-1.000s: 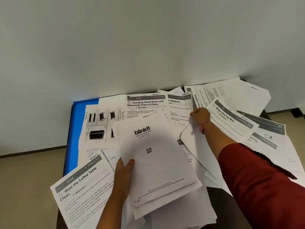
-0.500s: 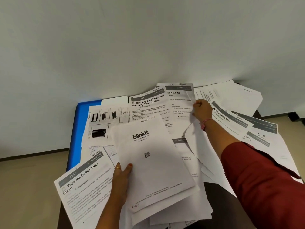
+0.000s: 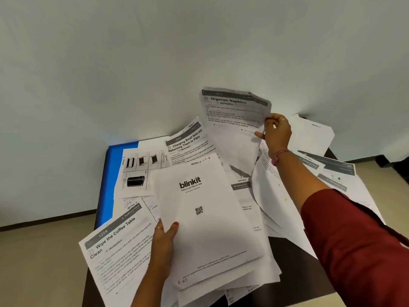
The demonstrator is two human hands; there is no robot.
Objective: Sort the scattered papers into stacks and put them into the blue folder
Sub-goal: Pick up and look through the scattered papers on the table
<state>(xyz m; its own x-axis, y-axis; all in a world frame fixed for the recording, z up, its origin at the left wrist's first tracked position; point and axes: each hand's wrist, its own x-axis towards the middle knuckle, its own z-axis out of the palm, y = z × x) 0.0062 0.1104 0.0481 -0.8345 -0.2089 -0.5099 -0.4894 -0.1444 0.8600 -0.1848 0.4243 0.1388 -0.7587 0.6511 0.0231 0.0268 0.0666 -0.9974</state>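
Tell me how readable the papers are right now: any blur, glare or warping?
Head view: the lifted Organize Napkins sheet in the right hand is motion-blurred; the blinkit sheet in the left hand reads sharp; no glare; wide-angle warping bends the table's far edges.

Loose sheets overlap across nearly all of the table [image 3: 294, 282], leaving only a dark bare strip at its near right edge. The blue folder [image 3: 110, 173] lies at the far left, mostly buried under printed pages, only its left margin exposed. The wall [image 3: 155, 63] closes off the far side. Air above the pile is open, apart from the raised "Organize Napkins" sheet [image 3: 234, 120] and the blinkit stack [image 3: 205, 218].
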